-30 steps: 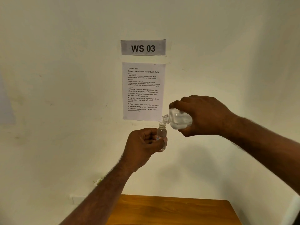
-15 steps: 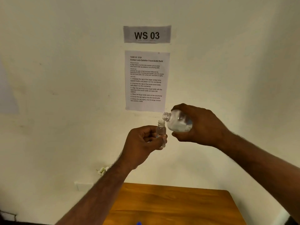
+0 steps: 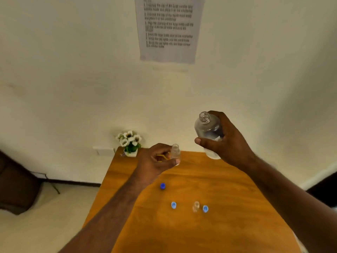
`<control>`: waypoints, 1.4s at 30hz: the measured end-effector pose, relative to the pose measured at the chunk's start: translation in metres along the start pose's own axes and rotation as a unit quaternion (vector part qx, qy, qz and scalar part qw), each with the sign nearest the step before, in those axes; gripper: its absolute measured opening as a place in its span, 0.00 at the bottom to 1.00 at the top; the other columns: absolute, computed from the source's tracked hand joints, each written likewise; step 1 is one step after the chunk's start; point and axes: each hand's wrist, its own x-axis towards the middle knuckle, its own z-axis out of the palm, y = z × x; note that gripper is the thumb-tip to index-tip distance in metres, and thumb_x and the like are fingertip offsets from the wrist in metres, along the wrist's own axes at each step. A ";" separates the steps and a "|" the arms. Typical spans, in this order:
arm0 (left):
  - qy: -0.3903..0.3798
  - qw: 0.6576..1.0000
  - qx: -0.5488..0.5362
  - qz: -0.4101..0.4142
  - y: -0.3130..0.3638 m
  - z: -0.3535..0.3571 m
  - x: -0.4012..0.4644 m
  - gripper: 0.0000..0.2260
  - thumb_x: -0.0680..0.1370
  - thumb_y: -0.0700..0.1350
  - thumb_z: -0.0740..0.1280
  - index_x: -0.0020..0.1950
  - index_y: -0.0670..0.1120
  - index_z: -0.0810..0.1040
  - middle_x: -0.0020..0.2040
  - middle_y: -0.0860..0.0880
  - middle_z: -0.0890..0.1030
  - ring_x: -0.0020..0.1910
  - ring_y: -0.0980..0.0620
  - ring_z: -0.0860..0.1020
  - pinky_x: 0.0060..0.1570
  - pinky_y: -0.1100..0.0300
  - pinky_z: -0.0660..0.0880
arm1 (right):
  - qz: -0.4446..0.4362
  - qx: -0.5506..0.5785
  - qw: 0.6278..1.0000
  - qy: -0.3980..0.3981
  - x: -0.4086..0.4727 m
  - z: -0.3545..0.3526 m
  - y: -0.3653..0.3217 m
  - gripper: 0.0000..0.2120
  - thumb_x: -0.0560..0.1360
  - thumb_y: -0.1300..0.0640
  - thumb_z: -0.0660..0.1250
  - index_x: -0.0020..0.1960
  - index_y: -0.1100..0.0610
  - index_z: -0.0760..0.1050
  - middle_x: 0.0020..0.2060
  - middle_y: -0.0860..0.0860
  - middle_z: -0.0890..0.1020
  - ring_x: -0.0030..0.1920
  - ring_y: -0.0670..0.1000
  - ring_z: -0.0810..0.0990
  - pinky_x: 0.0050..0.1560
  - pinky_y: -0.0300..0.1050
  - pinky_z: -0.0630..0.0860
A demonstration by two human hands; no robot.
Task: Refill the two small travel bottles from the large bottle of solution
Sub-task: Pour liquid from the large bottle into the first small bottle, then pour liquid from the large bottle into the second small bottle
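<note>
Wooden counter (image 3: 228, 198) below: left hand (image 3: 156, 161) grips one travel bottle (image 3: 175, 151), right hand (image 3: 226, 141) grips the upright large bottle (image 3: 207, 129); next, probably capping.

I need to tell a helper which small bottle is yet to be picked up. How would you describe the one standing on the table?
On the wooden table, look near its middle, where two light blue caps lie. The small clear bottle stands uncapped just left of the right-hand cap; its twin is in the left hand.
</note>
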 end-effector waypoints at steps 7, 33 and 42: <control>-0.010 0.986 0.063 -0.156 -0.120 -0.001 -0.049 0.15 0.69 0.37 0.81 0.55 0.40 0.86 0.50 0.39 0.86 0.50 0.38 0.84 0.49 0.50 0.82 | 0.087 0.058 0.994 -0.035 -0.040 0.044 0.060 0.36 0.65 0.43 0.78 0.68 0.40 0.64 0.59 0.33 0.76 0.59 0.42 0.78 0.51 0.37 0.80; -0.074 0.939 0.233 -0.242 -0.248 0.033 -0.072 0.17 0.70 0.36 0.79 0.57 0.44 0.83 0.54 0.48 0.84 0.52 0.53 0.82 0.55 0.59 0.81 | 0.177 0.152 0.972 -0.001 -0.089 0.065 0.140 0.35 0.68 0.56 0.80 0.69 0.49 0.66 0.60 0.49 0.77 0.58 0.55 0.79 0.50 0.52 0.82; -0.131 0.917 0.278 -0.256 -0.243 0.036 -0.066 0.39 0.66 0.47 0.83 0.75 0.50 0.71 0.71 0.49 0.75 0.69 0.51 0.75 0.65 0.56 0.75 | 0.181 0.181 0.967 0.012 -0.092 0.053 0.138 0.35 0.68 0.57 0.80 0.70 0.49 0.66 0.60 0.48 0.76 0.59 0.55 0.78 0.52 0.54 0.81</control>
